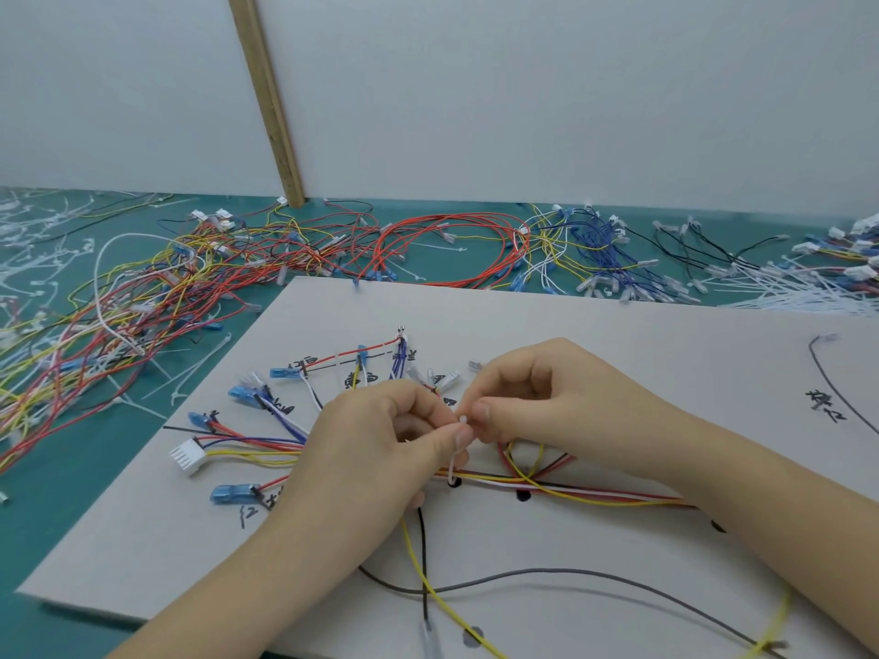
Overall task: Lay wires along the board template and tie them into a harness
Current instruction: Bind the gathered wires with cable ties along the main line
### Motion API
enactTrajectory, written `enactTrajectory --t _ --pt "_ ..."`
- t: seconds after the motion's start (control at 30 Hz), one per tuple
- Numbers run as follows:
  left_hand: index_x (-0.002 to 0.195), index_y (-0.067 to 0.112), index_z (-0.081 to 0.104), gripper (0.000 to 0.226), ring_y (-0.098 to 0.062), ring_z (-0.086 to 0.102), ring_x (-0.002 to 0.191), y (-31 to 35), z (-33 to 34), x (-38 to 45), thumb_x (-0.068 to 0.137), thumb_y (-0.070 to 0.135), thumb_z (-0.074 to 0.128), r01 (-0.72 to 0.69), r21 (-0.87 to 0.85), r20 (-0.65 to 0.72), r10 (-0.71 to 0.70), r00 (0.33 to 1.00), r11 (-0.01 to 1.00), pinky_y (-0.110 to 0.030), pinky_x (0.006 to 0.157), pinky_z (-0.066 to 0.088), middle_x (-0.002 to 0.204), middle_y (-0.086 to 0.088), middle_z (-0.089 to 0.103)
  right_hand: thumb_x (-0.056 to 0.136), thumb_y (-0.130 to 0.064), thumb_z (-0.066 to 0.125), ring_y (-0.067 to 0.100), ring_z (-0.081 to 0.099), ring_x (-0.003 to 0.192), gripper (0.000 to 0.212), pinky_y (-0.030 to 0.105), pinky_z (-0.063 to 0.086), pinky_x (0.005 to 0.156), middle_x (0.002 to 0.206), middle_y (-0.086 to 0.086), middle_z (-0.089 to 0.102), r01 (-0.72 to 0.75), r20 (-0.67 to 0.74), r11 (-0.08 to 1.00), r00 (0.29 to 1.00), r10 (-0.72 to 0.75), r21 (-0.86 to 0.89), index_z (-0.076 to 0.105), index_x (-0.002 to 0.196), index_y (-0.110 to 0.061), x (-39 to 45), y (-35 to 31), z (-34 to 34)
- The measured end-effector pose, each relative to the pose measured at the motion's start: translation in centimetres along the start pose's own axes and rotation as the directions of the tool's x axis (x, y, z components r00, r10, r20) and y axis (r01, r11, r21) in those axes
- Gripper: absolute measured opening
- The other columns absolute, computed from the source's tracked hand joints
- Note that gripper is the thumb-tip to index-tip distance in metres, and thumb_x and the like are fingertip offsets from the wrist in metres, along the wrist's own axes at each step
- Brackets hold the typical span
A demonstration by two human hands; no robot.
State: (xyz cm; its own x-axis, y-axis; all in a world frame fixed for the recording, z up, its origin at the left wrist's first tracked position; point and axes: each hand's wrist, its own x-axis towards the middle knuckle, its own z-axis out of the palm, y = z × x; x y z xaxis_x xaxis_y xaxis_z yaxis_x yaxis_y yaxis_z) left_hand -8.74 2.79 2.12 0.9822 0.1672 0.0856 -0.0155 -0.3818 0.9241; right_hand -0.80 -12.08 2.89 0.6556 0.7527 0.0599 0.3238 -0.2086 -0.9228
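Observation:
A grey board template [594, 335] with drawn lines and handwritten labels lies before me. Coloured wires [571, 492] run along it in a bundle, fanning out at the left to blue terminals [235, 493] and a white connector [188, 455]. A white cable tie [455, 456] loops around the bundle near a black dot. My left hand [380, 449] pinches the tie between thumb and forefinger. My right hand [537, 397] pinches its upper end from the other side, fingertips almost touching the left ones. A yellow wire [442, 596] and a grey wire [571, 573] trail toward me.
On the green mat beyond the board lie heaps of loose wires: red and yellow [142, 287] at the left, red loops [452, 244] in the middle, blue and black [604, 249] at the right. White cable ties [808, 287] are piled far right. A wooden strip [271, 102] leans on the wall.

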Motion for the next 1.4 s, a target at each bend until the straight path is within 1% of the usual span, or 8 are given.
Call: enactTrajectory --t 0.3,0.47,0.63,0.8,0.97,1.2,1.27,1.4 --pt "0.063 0.022 0.062 0.010 -0.003 0.046 0.032 -0.2 0.1 -0.1 0.067 0.029 0.068 -0.018 0.045 -0.009 0.019 1.000 0.999 -0.011 0.039 0.038 0.056 0.008 0.068 0.079 0.001 0.066 0.006 0.059 0.063 0.023 0.014 0.047 0.059 0.068 0.000 0.068 -0.023 0.003 1.000 1.000 0.023 -0.017 0.066 0.071 -0.021 -0.1 -0.2 -0.1" --pt "0.071 0.024 0.065 0.006 -0.005 0.048 0.034 -0.3 -0.4 -0.1 0.076 0.026 0.065 -0.029 0.043 0.030 0.028 0.999 0.999 -0.012 0.042 0.040 0.062 0.011 0.069 0.079 -0.004 0.066 -0.003 0.053 0.056 0.028 0.012 0.043 0.057 0.063 -0.014 0.062 0.047 -0.049 0.980 0.997 -0.057 -0.193 0.062 0.068 -0.030 -0.3 -0.9 0.1" --pt "0.069 0.027 0.067 0.009 -0.003 0.044 0.031 -0.3 -0.8 0.2 0.078 0.026 0.065 -0.053 0.117 0.064 0.046 0.997 0.992 -0.008 0.038 0.031 0.051 0.021 0.058 0.082 -0.006 0.062 0.000 0.052 0.060 0.029 0.016 0.044 0.061 0.065 -0.013 0.058 0.083 -0.066 0.948 0.992 -0.108 -0.306 0.057 0.070 -0.032 -0.5 -1.3 0.4" --pt "0.075 0.034 0.065 0.006 -0.002 0.041 0.036 -0.3 -1.0 0.1 0.075 0.028 0.065 -0.084 0.175 0.149 0.058 0.987 0.981 -0.009 0.041 0.034 0.075 0.006 0.064 0.084 -0.007 0.059 0.006 0.054 0.066 0.026 0.031 0.047 0.071 0.067 -0.011 0.057 0.074 -0.116 0.959 0.987 -0.109 -0.273 0.056 0.071 -0.029 -0.5 -1.2 0.2" --pt "0.075 0.039 0.063 0.007 -0.001 0.042 0.042 -0.3 -1.3 0.5 0.075 0.032 0.063 -0.113 0.291 0.214 0.051 0.976 0.950 -0.011 0.046 0.038 0.067 0.013 0.059 0.086 -0.008 0.058 0.020 0.059 0.073 0.023 0.040 0.050 0.074 0.067 -0.011 0.056 0.094 -0.141 0.971 0.982 -0.127 -0.221 0.055 0.072 -0.027 -0.4 -1.1 0.4" --pt "0.063 0.036 0.054 0.018 0.011 0.046 0.058 0.7 -1.5 1.0 0.079 0.031 0.061 -0.232 0.527 0.334 0.051 0.941 0.817 -0.008 0.057 0.036 0.068 0.012 0.054 0.078 -0.018 0.052 0.008 0.060 0.066 0.009 0.031 0.052 0.069 0.066 -0.011 0.060 0.135 -0.197 0.990 0.971 -0.139 -0.033 0.057 0.075 -0.024 -0.4 -0.9 0.4" --pt "0.067 0.035 0.055 0.015 0.008 0.046 0.061 1.0 -1.5 1.2 0.082 0.033 0.059 -0.259 0.582 0.364 0.037 0.931 0.771 -0.012 0.058 0.037 0.073 0.010 0.056 0.080 -0.015 0.051 0.007 0.061 0.066 0.010 0.024 0.053 0.066 0.067 -0.010 0.062 0.139 -0.176 0.990 0.975 -0.134 0.014 0.057 0.076 -0.021 -0.4 -0.9 0.5" --pt "0.070 0.036 0.054 0.015 0.002 0.046 0.062 1.6 -1.4 2.0 0.084 0.034 0.057 -0.301 0.658 0.432 -0.018 0.902 0.690 -0.016 0.060 0.038 0.076 0.012 0.054 0.091 0.004 0.047 0.008 0.062 0.064 0.026 0.021 0.053 0.062 0.066 -0.006 0.063 0.134 -0.159 0.988 0.980 -0.119 0.082 0.056 0.077 -0.016 -0.5 -0.8 0.4"
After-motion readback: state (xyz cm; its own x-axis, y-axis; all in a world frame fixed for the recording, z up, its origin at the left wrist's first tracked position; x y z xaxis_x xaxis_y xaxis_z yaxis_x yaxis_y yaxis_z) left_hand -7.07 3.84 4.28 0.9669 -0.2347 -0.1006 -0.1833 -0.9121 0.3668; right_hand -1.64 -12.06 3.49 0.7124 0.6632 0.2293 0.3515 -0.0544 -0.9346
